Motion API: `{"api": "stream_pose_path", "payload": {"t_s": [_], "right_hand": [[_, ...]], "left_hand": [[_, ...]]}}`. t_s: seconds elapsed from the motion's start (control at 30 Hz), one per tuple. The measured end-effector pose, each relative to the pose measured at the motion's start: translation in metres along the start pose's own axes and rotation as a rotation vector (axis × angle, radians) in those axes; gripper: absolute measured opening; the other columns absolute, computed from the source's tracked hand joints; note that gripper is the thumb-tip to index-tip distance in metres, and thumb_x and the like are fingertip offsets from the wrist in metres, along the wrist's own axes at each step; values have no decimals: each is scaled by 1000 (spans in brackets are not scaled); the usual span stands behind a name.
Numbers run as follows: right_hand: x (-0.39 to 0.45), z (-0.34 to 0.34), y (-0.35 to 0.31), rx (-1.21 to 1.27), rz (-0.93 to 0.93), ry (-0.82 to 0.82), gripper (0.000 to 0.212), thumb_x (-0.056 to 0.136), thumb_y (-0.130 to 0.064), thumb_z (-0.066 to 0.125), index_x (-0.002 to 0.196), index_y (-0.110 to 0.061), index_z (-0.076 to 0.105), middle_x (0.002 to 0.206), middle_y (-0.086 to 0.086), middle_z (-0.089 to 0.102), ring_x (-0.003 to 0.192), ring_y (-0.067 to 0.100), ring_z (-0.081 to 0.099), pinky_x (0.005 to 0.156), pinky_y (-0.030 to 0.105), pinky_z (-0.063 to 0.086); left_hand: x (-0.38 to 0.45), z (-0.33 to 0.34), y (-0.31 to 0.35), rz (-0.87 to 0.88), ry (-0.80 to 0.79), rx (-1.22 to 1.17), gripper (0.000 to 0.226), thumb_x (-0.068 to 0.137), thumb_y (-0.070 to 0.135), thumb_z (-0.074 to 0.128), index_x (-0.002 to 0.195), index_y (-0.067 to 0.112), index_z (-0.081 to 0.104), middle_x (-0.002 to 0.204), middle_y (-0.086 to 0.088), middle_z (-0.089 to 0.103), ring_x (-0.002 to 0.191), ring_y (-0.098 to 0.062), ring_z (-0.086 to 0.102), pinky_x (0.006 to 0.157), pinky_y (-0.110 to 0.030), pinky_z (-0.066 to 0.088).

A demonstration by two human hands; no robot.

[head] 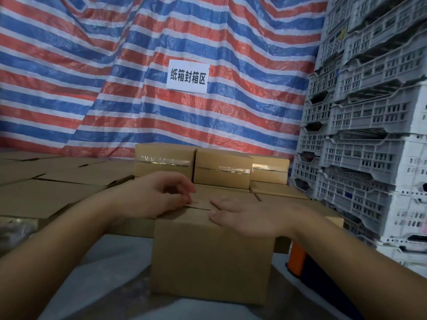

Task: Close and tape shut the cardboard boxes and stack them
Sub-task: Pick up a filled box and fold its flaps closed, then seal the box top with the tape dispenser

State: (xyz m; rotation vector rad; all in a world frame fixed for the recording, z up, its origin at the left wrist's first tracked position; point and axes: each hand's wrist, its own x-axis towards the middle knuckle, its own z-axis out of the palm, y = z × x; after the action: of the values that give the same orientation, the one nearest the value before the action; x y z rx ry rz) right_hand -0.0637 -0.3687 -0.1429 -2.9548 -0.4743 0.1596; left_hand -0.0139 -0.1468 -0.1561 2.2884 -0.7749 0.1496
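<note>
- Your right hand point(251, 215) lies flat over the right part of the cardboard box point(209, 257) top, so the flaps and seam beneath it are hidden.
- Your left hand point(161, 192) curls at the seam; you cannot tell whether its fingertips pinch anything.
- Your right forearm covers most of the orange tool point(297, 258); what it is stays unclear.
- The plastic crates point(369, 139) run off the right and top edges.
- The dark object point(13, 229) at the left edge is cut off and blurred.
- The taped boxes point(221, 168) behind are partly hidden by your left hand.
</note>
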Motion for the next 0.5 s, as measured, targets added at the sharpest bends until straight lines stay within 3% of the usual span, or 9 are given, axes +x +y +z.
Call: {"api": "stream_pose_path", "payload": {"t_s": [0.1, 0.17, 0.23, 0.33, 0.43, 0.5], "right_hand": [[2, 2, 1, 53, -79, 27, 53, 109, -44, 23, 158, -23, 24, 166, -4, 21, 151, 11, 18, 124, 32, 9], [0, 0, 2, 179, -111, 10, 46, 110, -35, 26, 150, -18, 40, 155, 2, 43, 142, 15, 38, 116, 26, 29], [-1, -2, 7, 316, -112, 17, 43, 110, -34, 29, 144, -18, 49, 145, 4, 53, 134, 19, 47, 108, 23, 36], [4, 2, 13, 452, -69, 92, 41, 109, -38, 31, 135, -20, 57, 134, 7, 60, 125, 23, 55, 113, 43, 38], [4, 6, 17, 635, 16, 185, 54, 106, -52, 28, 145, -22, 48, 149, 3, 50, 135, 19, 47, 119, 43, 30], [0, -1, 26, 744, 69, 340, 58, 104, -56, 29, 150, -22, 43, 152, 0, 46, 139, 19, 42, 117, 40, 30]], "left_hand": [[-2, 5, 33, 31, -55, 293, 33, 96, 57, 40, 119, 43, 57, 104, 29, 57, 95, 8, 54, 76, -14, 37], [-5, 18, 47, 39, -140, 370, 51, 89, 72, 30, 130, 46, 49, 122, 33, 47, 107, 9, 46, 83, -16, 32], [-10, 32, 49, 4, -227, 357, 68, 83, 77, 20, 144, 48, 33, 137, 27, 40, 120, 3, 41, 89, -20, 29], [-13, 40, 48, -37, -223, 346, 86, 73, 83, 14, 151, 48, 16, 157, 13, 29, 140, -12, 31, 104, -33, 26], [-14, 41, 49, -27, -234, 443, 100, 64, 88, 26, 153, 43, 12, 159, 9, 26, 138, -15, 34, 98, -31, 31], [-15, 41, 49, -39, -231, 499, 108, 57, 90, 32, 153, 43, 12, 159, 10, 24, 139, -16, 34, 104, -35, 32]]}}
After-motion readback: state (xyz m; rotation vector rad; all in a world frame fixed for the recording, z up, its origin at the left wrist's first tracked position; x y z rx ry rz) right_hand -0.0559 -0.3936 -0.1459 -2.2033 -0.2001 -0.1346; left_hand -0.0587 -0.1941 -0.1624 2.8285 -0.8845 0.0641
